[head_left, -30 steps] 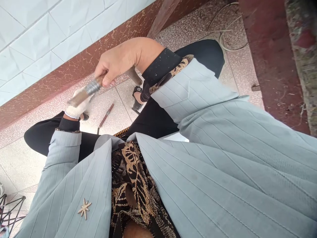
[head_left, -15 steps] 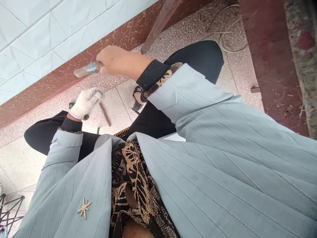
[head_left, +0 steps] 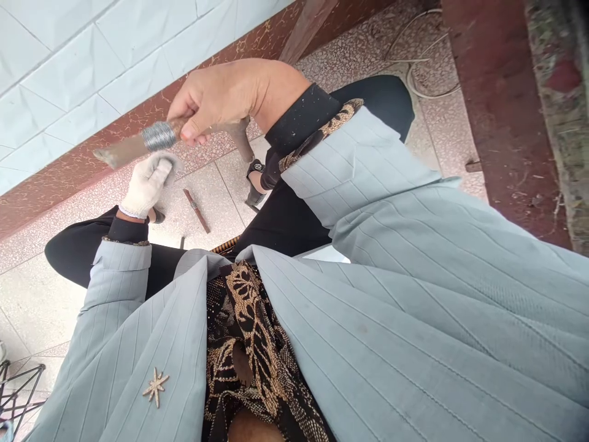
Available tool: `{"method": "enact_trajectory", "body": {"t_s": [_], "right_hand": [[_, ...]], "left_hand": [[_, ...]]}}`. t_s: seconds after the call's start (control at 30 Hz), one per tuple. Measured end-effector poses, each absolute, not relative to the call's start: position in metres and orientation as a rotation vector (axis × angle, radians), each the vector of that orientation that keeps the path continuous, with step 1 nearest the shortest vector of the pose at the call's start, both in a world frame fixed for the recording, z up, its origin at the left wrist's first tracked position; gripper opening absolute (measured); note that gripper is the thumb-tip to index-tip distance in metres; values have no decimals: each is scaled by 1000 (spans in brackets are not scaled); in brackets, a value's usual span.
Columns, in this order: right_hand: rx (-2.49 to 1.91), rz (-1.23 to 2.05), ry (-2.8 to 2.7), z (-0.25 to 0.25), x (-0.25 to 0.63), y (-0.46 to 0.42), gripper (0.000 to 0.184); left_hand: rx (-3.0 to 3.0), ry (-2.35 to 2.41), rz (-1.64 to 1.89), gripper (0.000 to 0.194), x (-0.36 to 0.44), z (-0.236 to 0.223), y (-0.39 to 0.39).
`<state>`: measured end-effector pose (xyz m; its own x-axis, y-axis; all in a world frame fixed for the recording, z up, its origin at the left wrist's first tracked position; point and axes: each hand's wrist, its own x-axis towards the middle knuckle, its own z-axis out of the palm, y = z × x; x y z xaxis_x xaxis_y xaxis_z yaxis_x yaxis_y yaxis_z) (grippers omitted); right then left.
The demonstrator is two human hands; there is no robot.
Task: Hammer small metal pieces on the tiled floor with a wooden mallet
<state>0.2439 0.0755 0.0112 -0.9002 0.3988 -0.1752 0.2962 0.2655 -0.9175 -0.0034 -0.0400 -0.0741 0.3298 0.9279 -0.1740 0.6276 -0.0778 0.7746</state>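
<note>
Wooden and wire-bound, a tool (head_left: 157, 136) was gripped by the right hand (head_left: 221, 92) at upper left of the frame. Whether the gloved left hand (head_left: 146, 187), just below, was closed on anything could not be told; its fingers were judged best kept clear. Beyond, a brown stick (head_left: 197, 212) was seen lying on the floor (head_left: 41, 301).

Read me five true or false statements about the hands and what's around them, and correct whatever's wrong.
1. The right hand grips a wire-wrapped tool. True.
2. The left hand is bare. False: it wears a white glove.
3. A reddish-brown stick is held in the right hand. False: it shows apart from that hand, against the floor tiles.
4. A star-shaped brooch is on the gray coat. True.
5. The pale cable circles the right wrist. False: it lies near the dark red beam.
</note>
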Motion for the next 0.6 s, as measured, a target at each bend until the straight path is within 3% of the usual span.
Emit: {"method": "enact_trajectory", "body": {"t_s": [0.13,0.2,0.4,0.5,0.6], "right_hand": [[-925,1761,-1852,0,239,75,20],[-1113,1643,-1834,-5,234,75,14],[-1490,826,-2919,-6,221,68,34],[-1442,897,-3152,-13,216,63,31],[-1288,1192,-3376,-23,213,61,23]], "left_hand": [[1773,1366,447,29,11,-77,-47],[1844,1363,393,30,16,-76,-48],[2145,1361,203,32,11,-67,-45],[2213,1397,150,32,4,-68,-44],[2224,1409,166,34,-3,-68,-43]]}}
